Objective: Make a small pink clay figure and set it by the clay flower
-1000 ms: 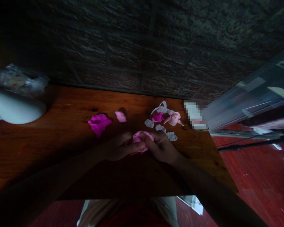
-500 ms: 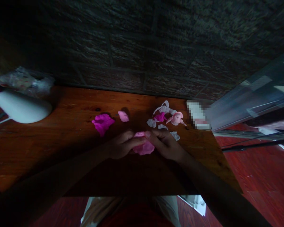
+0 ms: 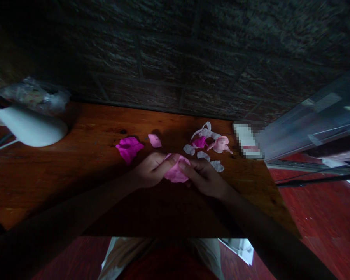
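My left hand (image 3: 152, 169) pinches the left side of a soft pink piece (image 3: 177, 173), thin and round like a petal, with a wavy edge. On its other side my right hand (image 3: 205, 175) grips it, thumb pressed on top. Whether it is paper or clay I cannot make out. Beyond my left hand lie a crumpled magenta piece (image 3: 129, 148) and a small light pink piece (image 3: 154, 140). Close past my right hand are several whitish scraps (image 3: 203, 156), a small magenta piece (image 3: 200, 142) and a pale pink shaped piece (image 3: 221, 144).
The wooden table (image 3: 99, 128) meets a dark stone-patterned wall (image 3: 163, 66). At the left stand a white rounded object (image 3: 41, 126) and a clear plastic bag (image 3: 43, 97). A blurred-out white box (image 3: 247, 140) lies at the right, beside a translucent panel (image 3: 312, 116).
The pink piece is raised slightly and its face shows more openly between my hands. Both thumbs have shifted on it, the left one now along its upper edge. The view has moved a little.
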Demonstrator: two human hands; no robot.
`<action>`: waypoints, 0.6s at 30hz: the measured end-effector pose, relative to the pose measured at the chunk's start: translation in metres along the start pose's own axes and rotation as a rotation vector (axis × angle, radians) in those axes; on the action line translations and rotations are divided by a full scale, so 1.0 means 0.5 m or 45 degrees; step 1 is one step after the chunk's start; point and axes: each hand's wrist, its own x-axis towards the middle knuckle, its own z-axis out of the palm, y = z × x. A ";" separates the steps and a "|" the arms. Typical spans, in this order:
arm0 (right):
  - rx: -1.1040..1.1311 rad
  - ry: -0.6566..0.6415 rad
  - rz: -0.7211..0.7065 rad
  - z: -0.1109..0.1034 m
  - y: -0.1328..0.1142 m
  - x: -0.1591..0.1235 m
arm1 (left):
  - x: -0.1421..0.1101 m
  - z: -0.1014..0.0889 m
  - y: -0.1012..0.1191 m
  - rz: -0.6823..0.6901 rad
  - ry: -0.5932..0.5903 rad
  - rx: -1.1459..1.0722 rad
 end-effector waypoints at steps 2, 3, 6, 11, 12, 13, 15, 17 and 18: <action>-0.032 0.012 -0.027 0.001 0.002 -0.002 | 0.006 -0.004 0.001 -0.016 0.023 -0.094; -0.051 0.017 -0.037 0.002 0.003 -0.002 | 0.009 -0.007 0.001 -0.007 0.036 -0.117; -0.103 0.105 -0.052 0.003 0.007 0.003 | 0.015 -0.015 0.000 0.000 -0.037 -0.123; -0.207 0.298 -0.063 -0.004 0.014 0.010 | 0.017 -0.011 -0.007 -0.122 -0.207 -0.116; -0.218 0.289 -0.049 -0.006 0.015 0.011 | 0.017 -0.009 -0.008 -0.122 -0.181 -0.132; -0.225 0.275 -0.029 -0.008 0.017 0.011 | 0.017 -0.006 -0.010 -0.125 -0.156 -0.151; -0.226 0.254 -0.005 -0.012 0.019 0.010 | 0.014 -0.004 -0.012 -0.145 -0.136 -0.163; -0.182 0.229 -0.015 -0.013 0.020 0.010 | 0.010 -0.004 -0.010 -0.161 -0.180 -0.126; -0.142 0.206 -0.022 -0.013 0.020 0.011 | 0.008 -0.005 -0.009 -0.162 -0.223 -0.102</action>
